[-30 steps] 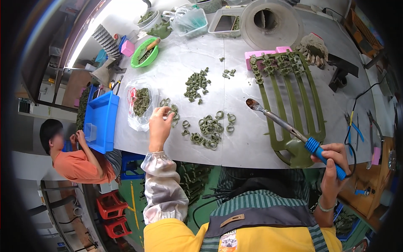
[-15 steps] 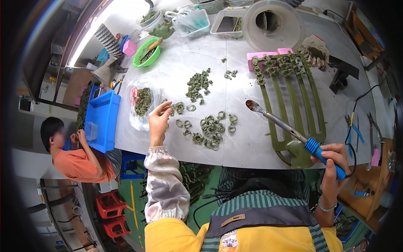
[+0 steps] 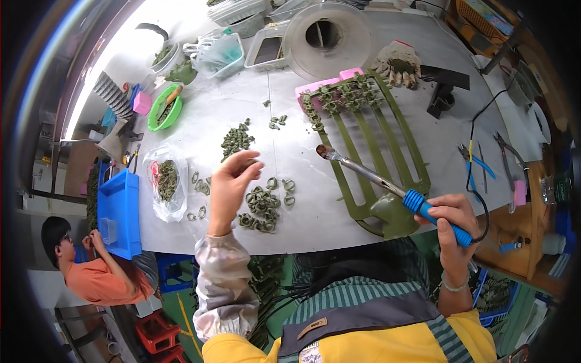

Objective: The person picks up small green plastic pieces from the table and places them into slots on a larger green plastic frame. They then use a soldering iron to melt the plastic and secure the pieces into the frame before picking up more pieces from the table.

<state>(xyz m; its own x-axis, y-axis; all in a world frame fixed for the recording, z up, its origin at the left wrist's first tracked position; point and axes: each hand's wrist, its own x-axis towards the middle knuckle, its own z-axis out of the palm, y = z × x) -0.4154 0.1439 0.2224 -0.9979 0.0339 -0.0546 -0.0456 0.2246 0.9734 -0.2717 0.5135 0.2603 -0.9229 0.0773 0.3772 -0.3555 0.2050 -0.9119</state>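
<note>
Working over a grey table (image 3: 311, 230), with a green frame (image 3: 396, 219) lying ahead-left of the right hand (image 3: 451, 221). Clasping a blue-handled soldering iron (image 3: 414, 201) in that grip. Curling the left hand (image 3: 233, 184), leaving unclear whether pinching anything, green rings (image 3: 262, 202) clustering just rightward.

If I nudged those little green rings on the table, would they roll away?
Most of the green rings would probably slide rather than roll, since many seem to lie flat. They look light, being small, thin bands. Pushing one in the crowded cluster might shift its neighbours.
</note>
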